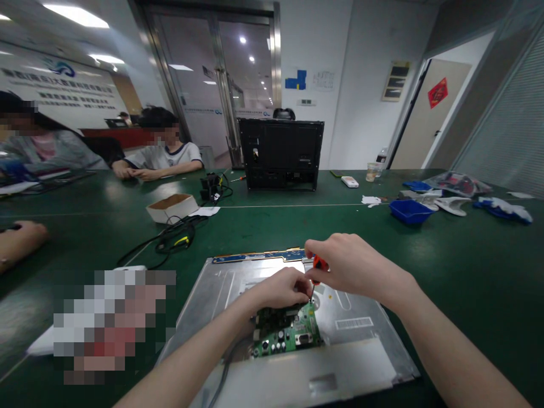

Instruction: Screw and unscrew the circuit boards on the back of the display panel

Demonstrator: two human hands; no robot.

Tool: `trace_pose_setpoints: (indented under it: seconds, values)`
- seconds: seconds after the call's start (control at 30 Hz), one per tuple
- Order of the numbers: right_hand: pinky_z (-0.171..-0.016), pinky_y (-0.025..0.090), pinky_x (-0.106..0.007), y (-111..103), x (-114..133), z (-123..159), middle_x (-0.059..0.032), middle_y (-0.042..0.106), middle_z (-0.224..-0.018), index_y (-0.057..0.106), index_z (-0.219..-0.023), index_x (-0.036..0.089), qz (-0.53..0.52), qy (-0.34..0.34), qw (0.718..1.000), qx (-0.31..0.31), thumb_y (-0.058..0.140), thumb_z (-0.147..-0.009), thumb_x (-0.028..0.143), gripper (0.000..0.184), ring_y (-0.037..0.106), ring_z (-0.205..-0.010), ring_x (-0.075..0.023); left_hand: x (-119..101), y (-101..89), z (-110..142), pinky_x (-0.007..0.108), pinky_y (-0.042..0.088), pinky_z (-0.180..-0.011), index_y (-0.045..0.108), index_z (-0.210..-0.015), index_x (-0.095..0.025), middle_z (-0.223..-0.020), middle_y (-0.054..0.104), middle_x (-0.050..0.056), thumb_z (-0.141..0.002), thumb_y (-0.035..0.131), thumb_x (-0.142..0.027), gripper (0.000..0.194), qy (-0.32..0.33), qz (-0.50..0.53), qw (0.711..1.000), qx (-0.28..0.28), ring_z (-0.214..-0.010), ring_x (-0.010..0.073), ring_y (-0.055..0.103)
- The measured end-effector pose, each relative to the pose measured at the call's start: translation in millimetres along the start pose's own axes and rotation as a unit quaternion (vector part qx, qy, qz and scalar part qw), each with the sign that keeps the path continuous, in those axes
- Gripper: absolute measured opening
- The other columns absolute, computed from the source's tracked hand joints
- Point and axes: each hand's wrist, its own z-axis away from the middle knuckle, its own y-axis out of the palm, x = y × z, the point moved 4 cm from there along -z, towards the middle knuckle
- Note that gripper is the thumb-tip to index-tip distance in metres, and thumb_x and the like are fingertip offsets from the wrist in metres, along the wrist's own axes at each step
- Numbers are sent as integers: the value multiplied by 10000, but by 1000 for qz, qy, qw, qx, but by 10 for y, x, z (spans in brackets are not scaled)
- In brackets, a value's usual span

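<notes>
A metal-backed display panel (361, 340) lies on the green table in front of me, with a green circuit board (289, 334) on its back. Gripped in my right hand (340, 260) is an orange-handled screwdriver (318, 269), its thin shaft pointing down at the board's upper right corner. My left hand (287, 286) rests over the board's upper part, its fingers curled together beside the screwdriver's tip. What those fingers hold, if anything, is hidden. A narrow blue board strip (255, 256) runs along the panel's far edge.
A black monitor housing (280, 153) stands across the table. Left of it are a small open box (172, 208) and tangled black cables (176, 235). On the right lie a blue tray (410, 211) and gloves (504, 208). People sit at the left, one arm (21, 243) reaching in.
</notes>
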Motion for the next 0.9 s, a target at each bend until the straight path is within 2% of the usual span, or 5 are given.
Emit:
trace_pose_setpoints:
  seconds: [0.17,0.37,0.63,0.77,0.9]
  values:
    - [-518,277,-278,-12,0,27,-28,693,-782,608,-960,229,-4,2,1000,10,591,-861,418,214,634,-708,-217,3,-4,-12,210,402,-605,659,-717,-155,-651,624,-28,-671,575,-99,111,5,1,1000,-2,-630,140,562]
    - [-565,325,-277,9,56,86,-13,679,-920,504,-987,215,-75,-73,994,9,530,-846,227,144,615,-735,-181,44,2,-25,208,387,-582,665,-694,-148,-648,626,-25,-676,574,-108,100,1,-9,1000,-2,-621,138,553]
    - [-496,243,-273,21,2,-1,-23,664,-751,513,-1011,219,9,1,1000,0,581,-864,364,217,620,-659,-213,16,2,-9,207,404,-597,678,-761,-152,-670,642,-20,-695,572,-95,137,5,-13,1000,3,-628,137,569]
    - [-526,295,-274,18,55,32,-40,672,-903,461,-1127,202,-38,-43,998,-6,583,-843,296,324,629,-746,-209,24,-2,-24,212,400,-600,669,-702,-152,-650,632,-23,-688,585,-107,96,4,-18,1000,1,-640,147,567]
    - [-539,310,-280,34,90,38,-38,663,-915,446,-1114,197,-53,-57,997,-1,524,-848,219,278,628,-745,-202,50,11,-31,213,405,-603,681,-717,-148,-680,657,-13,-692,580,-109,111,1,-21,1000,-1,-651,152,584]
